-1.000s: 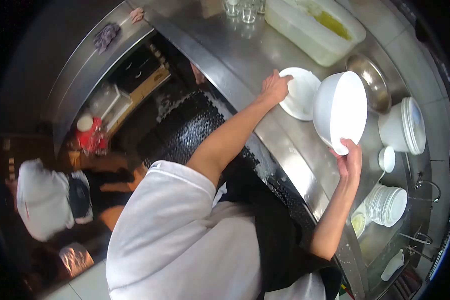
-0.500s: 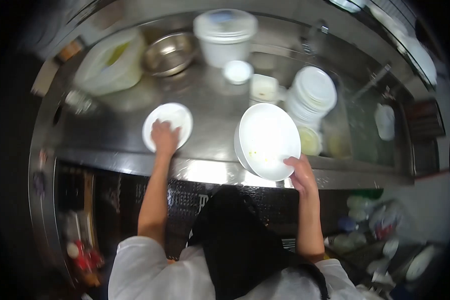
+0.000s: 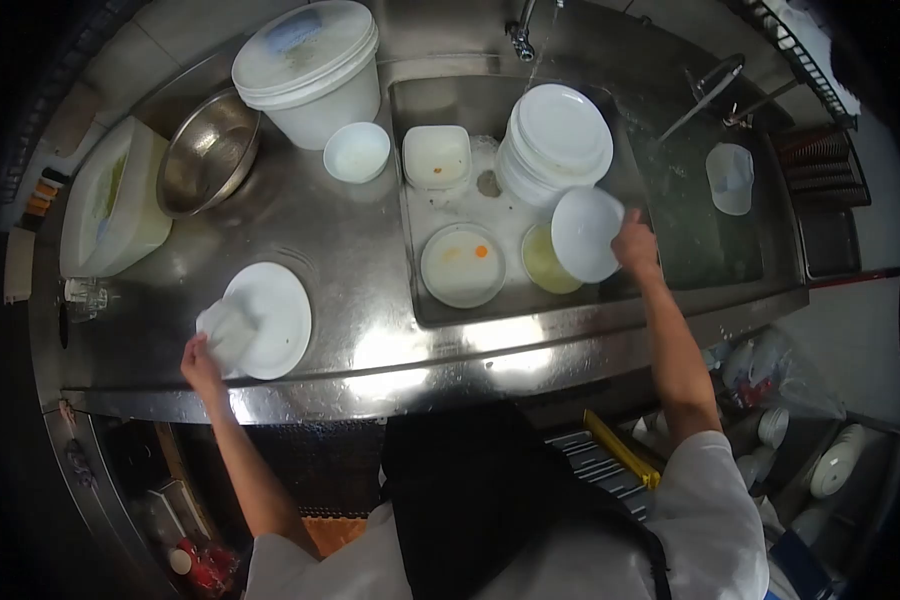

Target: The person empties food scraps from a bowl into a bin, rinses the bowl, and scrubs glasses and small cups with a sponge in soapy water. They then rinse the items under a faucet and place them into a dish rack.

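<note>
On the steel counter lies a white plate (image 3: 278, 315) with a small dark speck on it. Over its left side my left hand (image 3: 202, 362) is closed on a pale, blurred thing (image 3: 226, 332), whose kind I cannot make out. My right hand (image 3: 635, 245) grips the rim of a white bowl (image 3: 585, 238), tilted over the sink basin (image 3: 485, 312). Partly behind that bowl is a round dish with yellowish liquid (image 3: 543, 265). In the basin also sit a plate with an orange bit (image 3: 460, 275), a square dish (image 3: 436, 160) and a stack of white dishes (image 3: 562, 135).
A lidded white bucket (image 3: 320, 90), a small white bowl (image 3: 357, 152), a metal bowl (image 3: 205, 160) and a translucent tub (image 3: 120, 210) stand along the back left. At right is a water-filled basin (image 3: 690, 230) with a floating white container (image 3: 730, 180). A faucet (image 3: 522, 38) rises behind.
The view has shifted. My right hand has carried the white bowl from the counter edge over the sink, tilting it. My left hand now lifts a pale thing at the plate's left side.
</note>
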`<state>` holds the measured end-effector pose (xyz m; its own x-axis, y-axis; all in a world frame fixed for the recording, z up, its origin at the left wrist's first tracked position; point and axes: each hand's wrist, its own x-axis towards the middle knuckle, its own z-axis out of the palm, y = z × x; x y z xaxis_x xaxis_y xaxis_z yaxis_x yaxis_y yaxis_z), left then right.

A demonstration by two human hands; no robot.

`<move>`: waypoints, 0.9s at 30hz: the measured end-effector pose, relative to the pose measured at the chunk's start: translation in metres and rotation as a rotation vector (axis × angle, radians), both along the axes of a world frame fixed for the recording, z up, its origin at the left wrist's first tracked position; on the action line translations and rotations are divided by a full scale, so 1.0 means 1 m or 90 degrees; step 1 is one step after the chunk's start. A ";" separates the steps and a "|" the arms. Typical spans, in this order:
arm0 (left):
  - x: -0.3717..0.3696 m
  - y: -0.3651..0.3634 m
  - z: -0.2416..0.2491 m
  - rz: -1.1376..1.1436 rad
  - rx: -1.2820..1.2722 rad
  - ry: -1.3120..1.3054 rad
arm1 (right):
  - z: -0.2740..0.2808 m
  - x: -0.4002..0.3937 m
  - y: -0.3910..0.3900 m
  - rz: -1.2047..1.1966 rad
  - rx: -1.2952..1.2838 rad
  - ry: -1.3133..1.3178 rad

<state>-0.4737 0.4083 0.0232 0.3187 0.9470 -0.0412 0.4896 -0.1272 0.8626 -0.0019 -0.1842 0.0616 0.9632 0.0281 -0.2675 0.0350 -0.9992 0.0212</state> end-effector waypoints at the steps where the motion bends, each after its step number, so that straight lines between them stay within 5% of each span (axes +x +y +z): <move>1: -0.014 0.016 -0.010 0.004 0.037 0.068 | -0.012 0.007 0.006 0.020 -0.019 0.029; 2: -0.016 0.024 -0.019 -0.010 -0.007 0.150 | -0.025 0.013 0.009 0.037 -0.038 0.059; 5: 0.036 -0.040 0.002 -0.082 0.336 0.465 | -0.088 0.035 -0.003 0.057 -0.036 0.107; 9: 0.031 -0.028 -0.002 -0.082 -0.044 0.300 | -0.123 0.033 -0.010 0.025 0.022 0.160; 10: 0.031 -0.044 0.003 -0.061 -0.121 0.089 | -0.139 0.034 -0.017 0.015 0.049 0.168; 14: 0.048 -0.116 0.029 -0.028 -0.107 -0.060 | -0.158 0.052 -0.036 0.083 0.175 0.191; 16: 0.059 -0.155 0.035 -0.013 -0.102 -0.046 | -0.077 0.053 -0.042 0.056 0.481 0.164; 18: 0.079 -0.197 0.037 -0.018 -0.099 -0.087 | -0.032 0.093 -0.088 0.023 0.768 -0.033; 19: 0.108 -0.227 0.048 0.020 -0.101 -0.107 | -0.030 0.139 -0.127 0.111 0.745 -0.253; 21: 0.158 -0.260 0.035 0.048 -0.082 -0.074 | 0.058 0.194 -0.174 0.007 0.521 -0.441; 22: 0.198 -0.282 0.045 -0.003 -0.046 -0.001 | 0.053 0.247 -0.211 0.116 0.330 -0.617; 24: 0.288 -0.330 0.058 -0.087 -0.079 -0.048 | 0.049 0.313 -0.245 0.109 0.152 -0.642; 27: 0.403 -0.350 0.016 -0.193 -0.086 -0.061 | 0.006 0.387 -0.303 0.235 0.114 -0.397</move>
